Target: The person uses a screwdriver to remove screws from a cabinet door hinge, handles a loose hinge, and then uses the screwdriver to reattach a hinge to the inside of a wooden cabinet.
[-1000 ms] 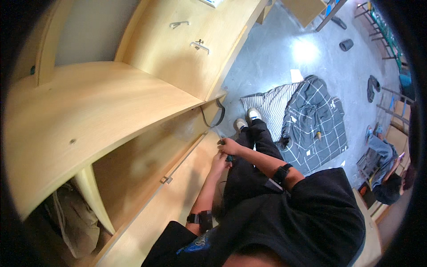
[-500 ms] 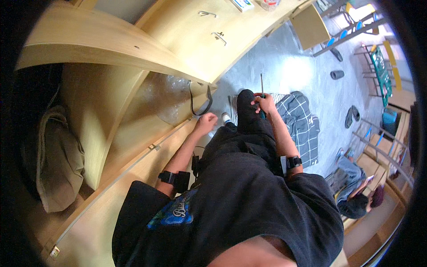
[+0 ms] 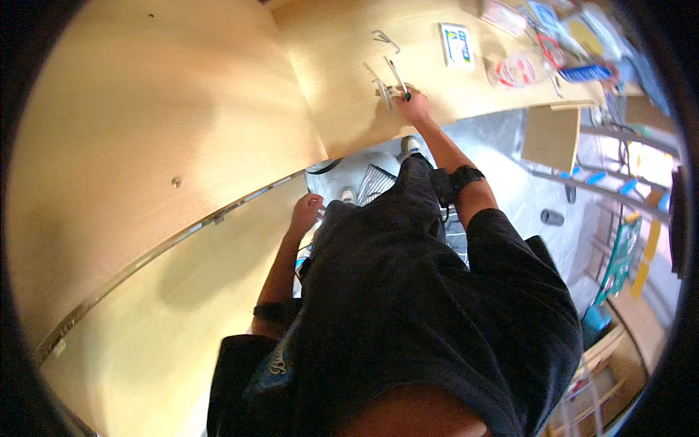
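My right hand [image 3: 415,108] reaches out over the pale wooden top [image 3: 335,87], closed around a screwdriver [image 3: 397,76] whose shaft points up and away from me. Right beside those fingers is a curved silver metal piece [image 3: 382,95], shaped like a handle or hook; whether the hand touches it I cannot tell. A similar metal piece [image 3: 387,41] lies a little farther off. Low on the left, next to my thigh, my left hand [image 3: 307,211] has its fingers curled in near the edge of a wooden panel. What it holds, if anything, is too small to make out.
A large wooden panel [image 3: 145,131] with a small round fitting fills the left. On the top at right are a white-and-blue box [image 3: 457,46], a clear container with red marks [image 3: 514,71] and a blue packet [image 3: 585,73]. A dark slipper [image 3: 552,218] lies on the floor.
My right hand has gone from beside my knee up to the wooden top, carrying the screwdriver. I have risen and the view has shifted; my left hand stays low with fingers curled.
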Available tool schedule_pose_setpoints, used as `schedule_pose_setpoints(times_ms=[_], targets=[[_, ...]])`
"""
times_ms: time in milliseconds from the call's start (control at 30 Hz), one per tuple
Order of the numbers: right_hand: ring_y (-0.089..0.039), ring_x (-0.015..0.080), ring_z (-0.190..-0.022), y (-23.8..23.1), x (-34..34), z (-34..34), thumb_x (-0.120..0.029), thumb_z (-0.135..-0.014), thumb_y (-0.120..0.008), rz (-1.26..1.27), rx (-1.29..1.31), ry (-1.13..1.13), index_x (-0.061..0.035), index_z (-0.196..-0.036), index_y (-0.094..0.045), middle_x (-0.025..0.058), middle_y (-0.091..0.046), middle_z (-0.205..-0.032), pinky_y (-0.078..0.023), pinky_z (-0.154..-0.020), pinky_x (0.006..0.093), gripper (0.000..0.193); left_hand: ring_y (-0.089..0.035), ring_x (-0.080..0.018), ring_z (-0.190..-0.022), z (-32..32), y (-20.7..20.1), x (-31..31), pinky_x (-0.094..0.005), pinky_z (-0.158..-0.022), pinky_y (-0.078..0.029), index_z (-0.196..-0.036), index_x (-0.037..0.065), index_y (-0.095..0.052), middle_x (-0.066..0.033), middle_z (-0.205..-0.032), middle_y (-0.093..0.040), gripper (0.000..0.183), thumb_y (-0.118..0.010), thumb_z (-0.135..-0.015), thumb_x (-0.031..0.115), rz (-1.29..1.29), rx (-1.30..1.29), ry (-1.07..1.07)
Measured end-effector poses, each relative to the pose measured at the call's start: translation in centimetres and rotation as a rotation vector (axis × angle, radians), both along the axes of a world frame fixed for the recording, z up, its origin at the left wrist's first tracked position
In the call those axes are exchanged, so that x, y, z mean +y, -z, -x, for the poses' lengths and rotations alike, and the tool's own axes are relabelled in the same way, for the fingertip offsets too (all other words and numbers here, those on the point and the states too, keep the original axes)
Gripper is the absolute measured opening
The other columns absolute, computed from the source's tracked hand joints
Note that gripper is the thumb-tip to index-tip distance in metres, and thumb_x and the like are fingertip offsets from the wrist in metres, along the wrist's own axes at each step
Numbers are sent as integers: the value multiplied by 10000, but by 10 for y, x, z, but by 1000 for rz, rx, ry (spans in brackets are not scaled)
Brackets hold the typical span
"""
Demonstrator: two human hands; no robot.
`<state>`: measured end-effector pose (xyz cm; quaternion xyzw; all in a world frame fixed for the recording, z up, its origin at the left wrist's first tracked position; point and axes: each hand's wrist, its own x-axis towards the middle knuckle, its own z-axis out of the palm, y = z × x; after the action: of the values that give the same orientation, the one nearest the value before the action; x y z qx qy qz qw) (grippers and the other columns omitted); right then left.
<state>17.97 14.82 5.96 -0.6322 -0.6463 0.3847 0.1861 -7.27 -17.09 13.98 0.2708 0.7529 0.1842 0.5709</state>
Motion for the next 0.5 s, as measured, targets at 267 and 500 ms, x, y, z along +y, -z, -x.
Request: schedule_pose_setpoints(times_ms=[267,500], targets=[[-601,323,-887,4,36,12,-301,-776,-622,-3,-23,-364,-166,-1070,-611,131,-624,-1012,-491,-752,431,324,-551,-113,-594,-121,-31,38,-251,-511,-451,-1067,25,-540,-78,-795,-616,290,-521,-905,265,35,-58,-120],[-614,340,-805,11,29,-7,-297,-771,-626,143,139,-243,-108,-971,-633,122,-654,-873,-495,-706,414,275,-570,-124,-579,-156,-27,59,-251,-494,-451,-1024,10,-566,-72,-777,-629,246,-529,-882,208,32,-97,-283]])
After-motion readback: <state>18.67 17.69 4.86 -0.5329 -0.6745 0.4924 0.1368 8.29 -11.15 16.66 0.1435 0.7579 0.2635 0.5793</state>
